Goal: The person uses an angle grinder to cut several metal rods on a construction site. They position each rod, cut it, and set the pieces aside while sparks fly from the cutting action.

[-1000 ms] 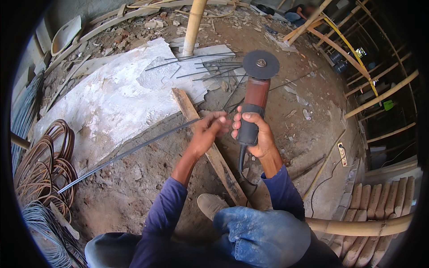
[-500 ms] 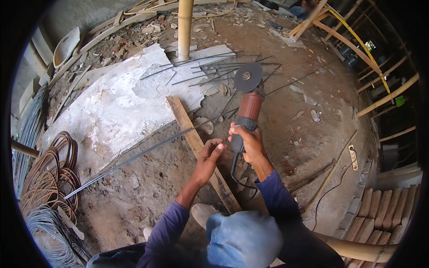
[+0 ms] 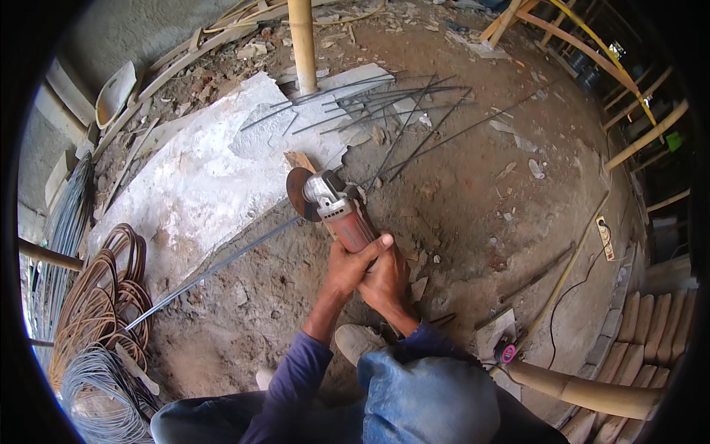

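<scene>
Both my hands are closed round a red and grey angle grinder [image 3: 353,228] in the middle of the head view. My left hand [image 3: 344,272] wraps the near part of its body. My right hand [image 3: 386,285] grips just beside and below it, around the handle, most of which is hidden. The grinder's thin dark cutting disc [image 3: 299,194] stands on edge at the end of a bundle of long steel rods [image 3: 222,268]; I cannot tell whether they touch. Behind the grinder, the tip of a wooden plank [image 3: 299,160] shows; the rest is mostly covered.
Loose cut rods [image 3: 414,96] lie ahead, by a bamboo post [image 3: 302,48] and a whitish sheet [image 3: 200,170]. Coiled brown hose-like loops [image 3: 111,277] and wire coils [image 3: 96,392] are at left. At right are a power strip [image 3: 605,238], its cable and stacked tiles [image 3: 640,348].
The grinder has swung down and left, its disc turning from face-up to on edge beside the rods. My left hand, empty before, has taken hold of the grinder's body.
</scene>
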`<state>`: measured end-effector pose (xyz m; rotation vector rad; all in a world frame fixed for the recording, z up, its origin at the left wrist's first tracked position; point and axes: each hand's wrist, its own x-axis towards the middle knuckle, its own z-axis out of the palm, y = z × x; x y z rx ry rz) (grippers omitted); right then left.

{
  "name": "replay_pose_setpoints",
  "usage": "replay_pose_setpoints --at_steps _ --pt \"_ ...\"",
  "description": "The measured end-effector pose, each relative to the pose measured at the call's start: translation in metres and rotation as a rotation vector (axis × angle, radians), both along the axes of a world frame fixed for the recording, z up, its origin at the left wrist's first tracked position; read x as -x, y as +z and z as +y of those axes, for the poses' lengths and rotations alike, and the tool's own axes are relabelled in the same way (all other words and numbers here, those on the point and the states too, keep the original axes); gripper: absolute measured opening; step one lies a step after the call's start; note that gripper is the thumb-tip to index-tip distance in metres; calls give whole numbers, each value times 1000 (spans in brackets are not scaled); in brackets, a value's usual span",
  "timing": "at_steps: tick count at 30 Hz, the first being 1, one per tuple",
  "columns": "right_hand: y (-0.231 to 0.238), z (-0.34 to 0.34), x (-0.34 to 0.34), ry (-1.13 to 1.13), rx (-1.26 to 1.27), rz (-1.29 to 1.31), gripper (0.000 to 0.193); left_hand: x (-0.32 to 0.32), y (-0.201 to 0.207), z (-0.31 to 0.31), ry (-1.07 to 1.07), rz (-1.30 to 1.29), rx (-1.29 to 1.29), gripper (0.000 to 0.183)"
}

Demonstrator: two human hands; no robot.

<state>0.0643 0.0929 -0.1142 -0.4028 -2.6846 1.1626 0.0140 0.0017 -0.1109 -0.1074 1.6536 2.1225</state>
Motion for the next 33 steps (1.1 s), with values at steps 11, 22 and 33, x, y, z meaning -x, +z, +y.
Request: replay_pose_setpoints --at_steps 11,22,33 --pt "23 46 -22 156 638 16 48 2 -21 -26 -41 -7 -292 47" --pt "-2 31 4 -84 1142 -132 49 -12 -23 -8 -117 -19 -233 48" --pt "-19 39 -26 -168 1617 -230 86 -24 -29 10 -179 235 134 73"
